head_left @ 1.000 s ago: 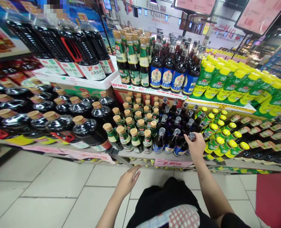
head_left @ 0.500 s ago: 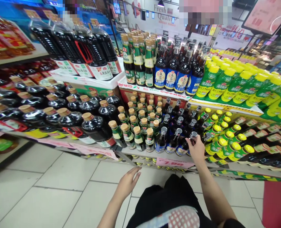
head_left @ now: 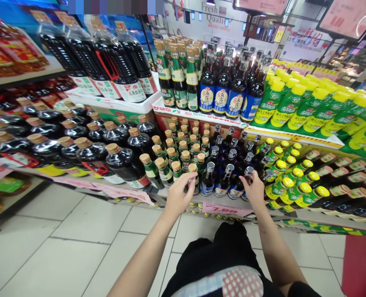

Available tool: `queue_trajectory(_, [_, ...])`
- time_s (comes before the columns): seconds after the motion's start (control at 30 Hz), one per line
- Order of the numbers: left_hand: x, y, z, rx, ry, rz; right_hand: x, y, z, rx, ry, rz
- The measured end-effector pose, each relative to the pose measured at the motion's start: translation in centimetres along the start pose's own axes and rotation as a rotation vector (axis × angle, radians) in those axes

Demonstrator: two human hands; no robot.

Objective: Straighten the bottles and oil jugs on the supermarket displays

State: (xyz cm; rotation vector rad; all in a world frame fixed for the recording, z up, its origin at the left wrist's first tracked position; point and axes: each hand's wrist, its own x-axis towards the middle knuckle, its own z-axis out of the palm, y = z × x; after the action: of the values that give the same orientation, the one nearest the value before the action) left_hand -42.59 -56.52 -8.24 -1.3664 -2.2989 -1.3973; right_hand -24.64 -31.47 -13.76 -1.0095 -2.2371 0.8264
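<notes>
My right hand (head_left: 254,190) is closed round the neck of a dark blue-labelled bottle with a silver cap (head_left: 248,170) at the front of the lower shelf. My left hand (head_left: 179,194) is raised to the same shelf, fingers curled at a green-labelled bottle with a tan cap (head_left: 193,170) in the front row. Whether it grips that bottle I cannot make out. More dark silver-capped bottles (head_left: 226,181) stand between the two hands.
The upper shelf carries tall green-labelled bottles (head_left: 178,78), blue-labelled bottles (head_left: 221,93) and green squeeze bottles with yellow caps (head_left: 291,107). Large dark jugs (head_left: 121,161) fill the left. A pink price tag (head_left: 226,209) hangs on the shelf edge. White tiled floor (head_left: 62,247) lies below.
My left hand has risen from low over the floor up to the front row of tan-capped bottles. My right hand has stayed on the silver-capped bottle.
</notes>
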Motion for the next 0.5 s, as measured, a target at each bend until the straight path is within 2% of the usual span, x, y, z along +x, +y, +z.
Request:
queue_trajectory(0.07, [1.9,1.3,0.5,0.04,0.012,-0.005,-0.1,0.1,0.0,-0.004,0.005,-0.002])
queue_trajectory(0.17, [4.2,2.9,1.9,0.185,-0.038,-0.023,-0.1,0.2,-0.2,0.004,-0.018,-0.007])
queue_trajectory(0.27, [6.1,4.2,3.8,0.424,-0.167,-0.106,0.0,0.4,-0.5,0.034,-0.031,-0.008])
queue_trajectory(0.37, [7.5,5.2,5.2,0.64,-0.331,-0.25,0.0,0.5,-0.6,0.047,-0.039,-0.006])
queue_trajectory(0.43, [8.1,5.5,5.7,0.695,-0.428,-0.315,0.0,0.6,-0.7,0.048,-0.048,-0.003])
queue_trajectory(0.5, [8.4,5.6,5.8,0.686,-0.493,-0.321,0.0,0.7,-0.7,0.049,-0.046,-0.005])
